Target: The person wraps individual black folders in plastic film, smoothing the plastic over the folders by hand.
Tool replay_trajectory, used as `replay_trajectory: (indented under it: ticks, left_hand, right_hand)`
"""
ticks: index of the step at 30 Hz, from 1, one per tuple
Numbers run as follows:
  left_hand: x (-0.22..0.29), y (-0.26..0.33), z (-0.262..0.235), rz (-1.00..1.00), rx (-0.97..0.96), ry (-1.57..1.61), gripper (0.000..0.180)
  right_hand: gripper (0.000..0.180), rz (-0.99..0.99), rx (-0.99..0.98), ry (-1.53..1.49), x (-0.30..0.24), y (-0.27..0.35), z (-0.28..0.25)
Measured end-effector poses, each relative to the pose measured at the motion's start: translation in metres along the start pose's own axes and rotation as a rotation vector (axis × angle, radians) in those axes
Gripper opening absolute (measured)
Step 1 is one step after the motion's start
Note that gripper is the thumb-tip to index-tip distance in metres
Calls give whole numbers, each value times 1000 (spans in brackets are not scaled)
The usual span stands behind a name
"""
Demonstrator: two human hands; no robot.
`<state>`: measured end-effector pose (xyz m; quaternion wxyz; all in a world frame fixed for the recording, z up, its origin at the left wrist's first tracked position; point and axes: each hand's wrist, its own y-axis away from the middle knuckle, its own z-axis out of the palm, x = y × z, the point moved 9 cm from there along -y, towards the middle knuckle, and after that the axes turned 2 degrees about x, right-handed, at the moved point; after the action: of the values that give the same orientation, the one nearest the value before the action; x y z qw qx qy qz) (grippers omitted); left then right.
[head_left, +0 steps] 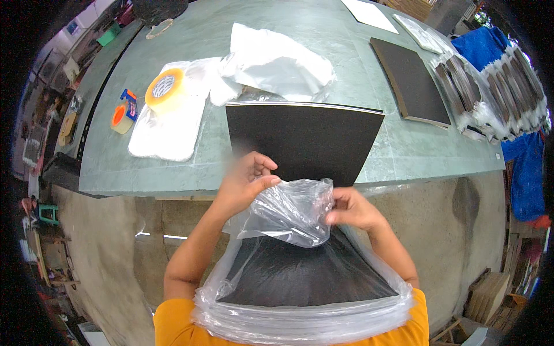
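A clear plastic bag (294,216) is bunched up between my two hands in front of my chest. My left hand (245,181) has its fingers curled, with the thumb at the bag's upper left edge. On the other side my right hand (356,209) pinches the bag's right edge. Just beyond them, a black board (306,135) with a pale far edge reaches the table's near edge; its lower part is hidden behind the bag. Against my body is a stack of plastic-wrapped black sheets (311,274), its clear wrapping crumpled in layers along the near side.
On the green table (358,75) lie white plastic bags (277,63), a wide tape roll (164,89) and a tape dispenser (124,112). Dark boards (411,83) and wrapped packs (502,92) lie at the right. A green stool (48,214) stands far left.
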<state>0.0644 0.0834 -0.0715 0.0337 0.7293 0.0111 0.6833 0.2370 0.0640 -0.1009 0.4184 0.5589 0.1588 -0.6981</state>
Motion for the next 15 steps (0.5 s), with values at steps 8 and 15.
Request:
replay_trajectory:
  ticks: [8, 15]
  left_hand:
    - [2, 1, -15, 63, 72, -72, 17]
    - [7, 1, -14, 103, 87, -42, 15]
  right_hand:
    - [22, -130, 261, 96, -27, 1, -21]
    - [26, 61, -9, 403, 5, -6, 3]
